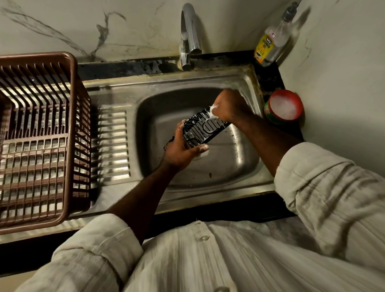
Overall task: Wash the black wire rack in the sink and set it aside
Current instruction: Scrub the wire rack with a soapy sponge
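left hand (183, 152) grips the near end of the black wire rack (205, 128), fingers and thumb wrapped round its edge. it holds the rack tilted above the sink (205, 79) basin, so suds drop inside rather than on the counter. right hand (228, 106) is bunched round a white sudsy wad (213, 111) (a scrub pad, i'd guess; most of it is hidden), pressed to the rack's far end. no water shows at the tap (189, 33), so this looks like soaping, rinse not yet done. the red soap tub (283, 106) sits just beside the basin, handy for the right hand. the brown basket (33, 142) on the drainboard seems the likely resting place.
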